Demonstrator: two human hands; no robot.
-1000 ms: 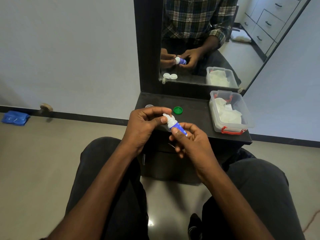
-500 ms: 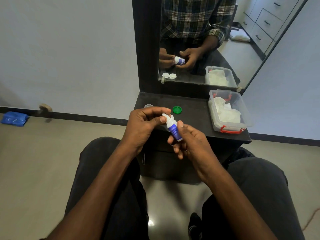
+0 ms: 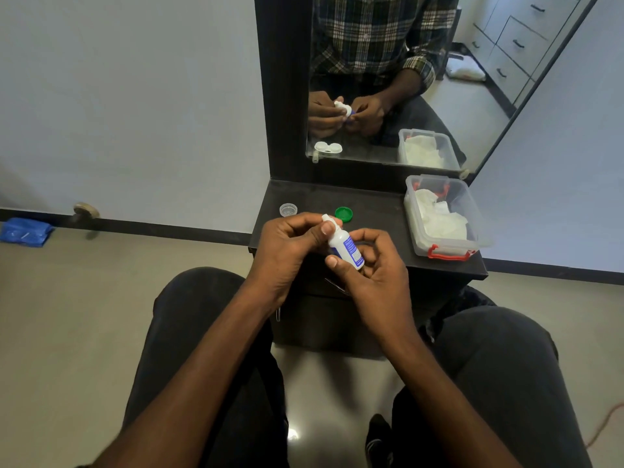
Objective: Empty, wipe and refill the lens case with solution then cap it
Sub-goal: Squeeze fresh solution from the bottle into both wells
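A small white solution bottle [image 3: 346, 246] with a blue label is held above the front of the dark shelf [image 3: 378, 211]. My right hand [image 3: 374, 268] grips its body. My left hand [image 3: 287, 244] pinches the white cap [image 3: 329, 220] at its top. A green lens-case cap [image 3: 343, 214] and a clear cap [image 3: 288, 209] lie on the shelf behind my hands. The white lens case itself shows only as a reflection in the mirror [image 3: 328, 148]; my hands hide the real one.
A clear plastic box [image 3: 439, 246] with red latches holds white tissues at the shelf's right end. The mirror [image 3: 472, 106] stands at the back of the shelf. My knees are below the shelf front. A blue cloth [image 3: 25, 231] lies on the floor, far left.
The bottle has turned more upright in my right hand, and my left thumb and fingers have shifted on the cap. Both hands stay above the shelf front.
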